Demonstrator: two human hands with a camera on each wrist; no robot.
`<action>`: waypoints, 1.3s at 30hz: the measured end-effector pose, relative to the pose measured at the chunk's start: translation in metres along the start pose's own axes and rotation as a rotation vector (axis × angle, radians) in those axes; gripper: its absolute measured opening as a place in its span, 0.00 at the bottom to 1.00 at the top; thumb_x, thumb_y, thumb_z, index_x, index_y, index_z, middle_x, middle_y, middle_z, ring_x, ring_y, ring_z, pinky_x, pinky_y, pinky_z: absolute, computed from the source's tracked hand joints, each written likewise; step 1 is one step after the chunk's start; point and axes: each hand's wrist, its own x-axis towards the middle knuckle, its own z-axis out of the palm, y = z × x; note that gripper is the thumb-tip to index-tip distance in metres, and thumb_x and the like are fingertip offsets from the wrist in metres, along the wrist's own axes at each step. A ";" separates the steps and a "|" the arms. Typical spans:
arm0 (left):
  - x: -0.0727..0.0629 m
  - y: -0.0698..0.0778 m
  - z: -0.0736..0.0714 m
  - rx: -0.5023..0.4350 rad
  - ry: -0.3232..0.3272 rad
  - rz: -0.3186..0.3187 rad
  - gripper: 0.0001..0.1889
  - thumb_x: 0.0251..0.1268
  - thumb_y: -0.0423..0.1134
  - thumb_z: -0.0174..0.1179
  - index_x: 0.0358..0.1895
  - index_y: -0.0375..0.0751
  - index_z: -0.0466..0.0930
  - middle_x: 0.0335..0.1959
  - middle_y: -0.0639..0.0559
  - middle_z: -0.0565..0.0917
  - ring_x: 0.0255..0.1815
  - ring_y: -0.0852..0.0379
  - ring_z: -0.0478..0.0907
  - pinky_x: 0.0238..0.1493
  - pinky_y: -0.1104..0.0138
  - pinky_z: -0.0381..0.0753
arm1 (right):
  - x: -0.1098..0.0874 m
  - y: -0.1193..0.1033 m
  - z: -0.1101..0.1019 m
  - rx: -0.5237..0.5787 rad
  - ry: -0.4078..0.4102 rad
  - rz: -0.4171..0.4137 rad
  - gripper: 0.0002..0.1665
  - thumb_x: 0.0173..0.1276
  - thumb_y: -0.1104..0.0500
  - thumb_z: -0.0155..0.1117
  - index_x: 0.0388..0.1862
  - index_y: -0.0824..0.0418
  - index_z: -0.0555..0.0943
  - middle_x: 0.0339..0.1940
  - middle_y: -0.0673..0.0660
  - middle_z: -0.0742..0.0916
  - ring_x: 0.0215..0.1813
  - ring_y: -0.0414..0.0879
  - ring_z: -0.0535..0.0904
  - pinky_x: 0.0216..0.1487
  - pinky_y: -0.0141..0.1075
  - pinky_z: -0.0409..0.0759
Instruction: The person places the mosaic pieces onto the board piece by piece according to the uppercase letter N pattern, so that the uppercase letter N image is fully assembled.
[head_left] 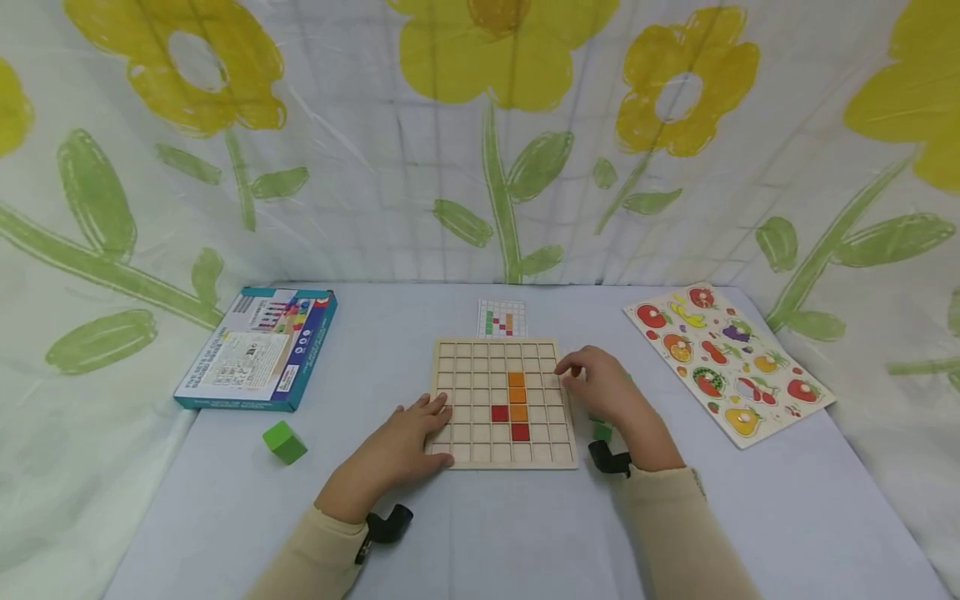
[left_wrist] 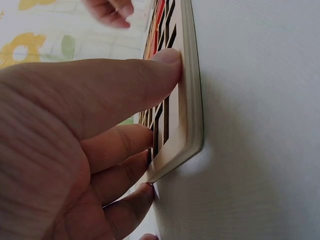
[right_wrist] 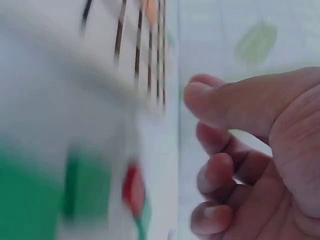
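Note:
A wooden grid board [head_left: 480,454] lies in the middle of the table. Three orange squares [head_left: 517,396] fill part of one column, with a red square [head_left: 499,413] left of the lowest and another red square [head_left: 521,432] below it. My left hand [head_left: 401,442] rests on the board's near left corner, fingers spread and thumb on the front edge [left_wrist: 191,115]. Over the right edge hovers my right hand [head_left: 603,387], its fingers loosely bent. In the right wrist view, nothing shows between thumb [right_wrist: 200,97] and fingers. Green blocks [head_left: 602,430] sit beneath the right wrist, partly hidden.
A small pattern card [head_left: 502,319] lies behind the board. To the left are a boxed toy set [head_left: 258,350] and a green cube [head_left: 284,442]. On the right lies a fruit picture board [head_left: 727,358]. In the right wrist view, a blurred red piece [right_wrist: 134,190] appears near green ones.

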 end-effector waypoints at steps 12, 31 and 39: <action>-0.001 0.001 0.000 -0.004 -0.001 -0.005 0.40 0.67 0.46 0.77 0.79 0.38 0.74 0.88 0.48 0.65 0.91 0.41 0.55 0.89 0.38 0.54 | -0.007 0.056 -0.020 -0.074 -0.055 0.064 0.19 0.78 0.70 0.62 0.60 0.57 0.91 0.55 0.62 0.83 0.55 0.57 0.79 0.66 0.59 0.81; 0.001 0.000 0.002 -0.003 0.007 -0.004 0.40 0.66 0.46 0.78 0.79 0.39 0.74 0.87 0.48 0.65 0.91 0.41 0.55 0.88 0.38 0.54 | -0.010 0.044 -0.020 -0.017 -0.009 0.132 0.04 0.79 0.61 0.69 0.48 0.56 0.83 0.45 0.56 0.87 0.48 0.53 0.79 0.48 0.42 0.80; 0.001 0.000 0.001 0.006 0.001 -0.001 0.39 0.68 0.46 0.77 0.80 0.38 0.74 0.88 0.48 0.64 0.91 0.40 0.55 0.89 0.38 0.54 | -0.004 -0.015 -0.008 0.099 0.060 0.052 0.03 0.81 0.61 0.67 0.49 0.57 0.85 0.44 0.55 0.90 0.44 0.50 0.81 0.45 0.39 0.84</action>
